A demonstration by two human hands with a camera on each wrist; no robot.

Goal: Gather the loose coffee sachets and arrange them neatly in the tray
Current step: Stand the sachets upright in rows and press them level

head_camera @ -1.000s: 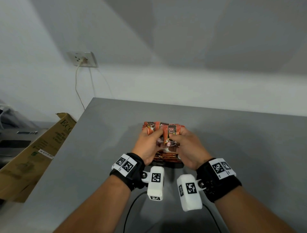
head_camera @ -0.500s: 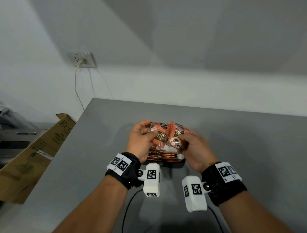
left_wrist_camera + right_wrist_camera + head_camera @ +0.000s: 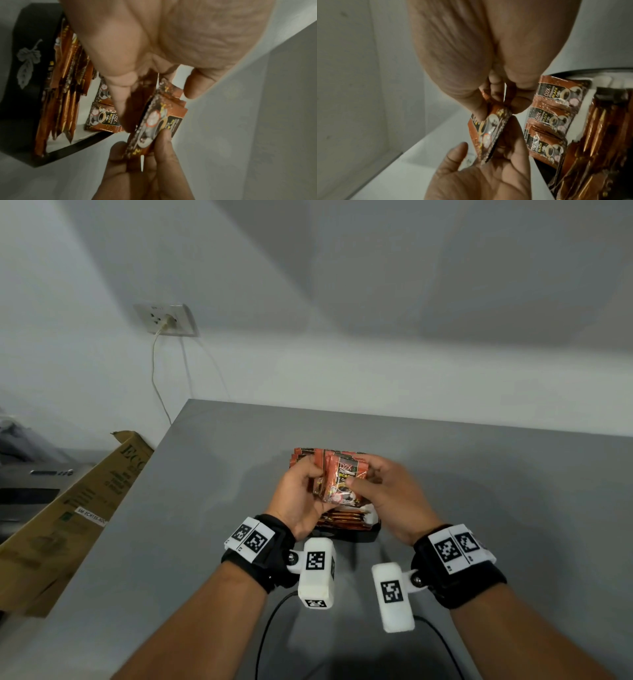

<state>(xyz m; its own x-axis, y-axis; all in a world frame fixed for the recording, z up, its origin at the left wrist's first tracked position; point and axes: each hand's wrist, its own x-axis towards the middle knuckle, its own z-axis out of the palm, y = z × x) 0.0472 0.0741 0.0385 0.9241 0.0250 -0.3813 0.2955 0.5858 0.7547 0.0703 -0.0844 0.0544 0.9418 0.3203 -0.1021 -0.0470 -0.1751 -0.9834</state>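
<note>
Both hands hold a small stack of orange-brown coffee sachets (image 3: 344, 481) upright just above a black tray (image 3: 356, 534). My left hand (image 3: 315, 474) curls round the stack's left edge. My right hand (image 3: 359, 479) pinches its right side with the thumb on the front. In the left wrist view the stack (image 3: 159, 124) sits between my left thumb and fingers, and my right hand's fingers (image 3: 163, 148) pinch its end. The tray (image 3: 22, 40) bears a leaf motif. It holds upright sachets (image 3: 65, 94) and flat ones (image 3: 556, 115).
The grey table (image 3: 513, 508) reaches back to a white wall. A cardboard box (image 3: 68, 508) leans at the table's left edge. A wall socket (image 3: 168, 320) has a cord hanging from it. A black cable (image 3: 270, 628) lies on the table near my forearms.
The sachets, spread between my hands half a second ago, are now drawn together into one stack facing me. Both hands have closed in slightly above the tray.
</note>
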